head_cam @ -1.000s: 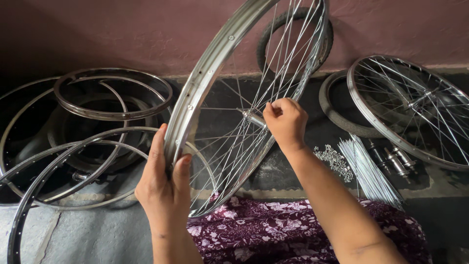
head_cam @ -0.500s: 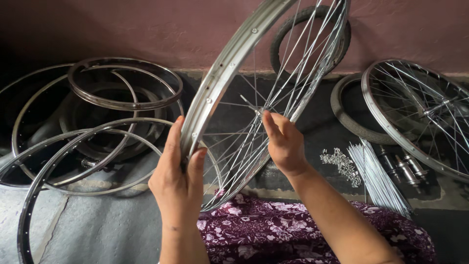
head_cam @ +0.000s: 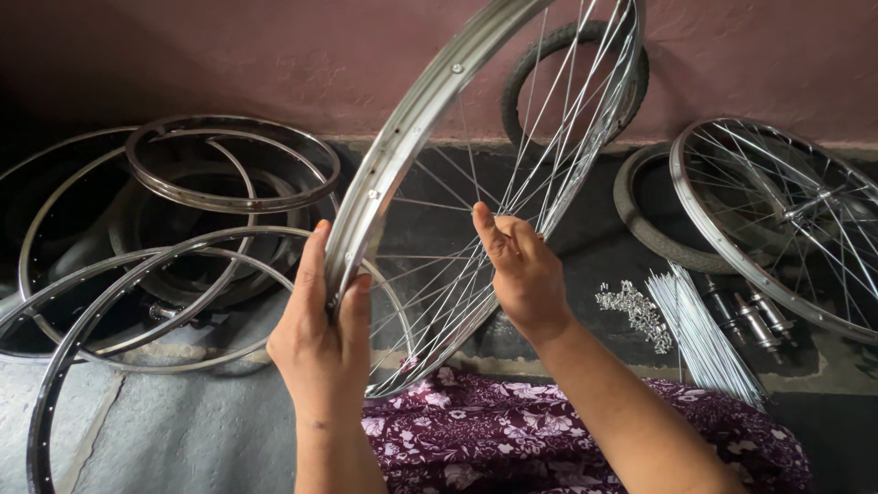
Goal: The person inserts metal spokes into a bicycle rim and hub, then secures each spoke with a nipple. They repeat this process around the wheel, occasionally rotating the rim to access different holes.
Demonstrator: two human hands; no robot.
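Gripping the rim of a spoked bicycle wheel (head_cam: 416,137), the left hand (head_cam: 322,337) holds it upright above a floral-clothed lap (head_cam: 512,439). The right hand (head_cam: 521,265), fingers loosely open, touches the spokes. Loose spokes (head_cam: 700,334) lie nearby.

Quick count: two spoked wheels, one held up in the middle (head_cam: 476,183) and one lying flat at the right (head_cam: 786,220). Two rubber tyres, one leaning on the wall (head_cam: 549,55), one on the floor (head_cam: 640,220). Bare rims (head_cam: 229,165) piled on the left, at least four, too overlapped to count exactly. One bundle of loose spokes (head_cam: 700,334), one small heap of nipples (head_cam: 633,311), and roughly three hubs (head_cam: 745,311).
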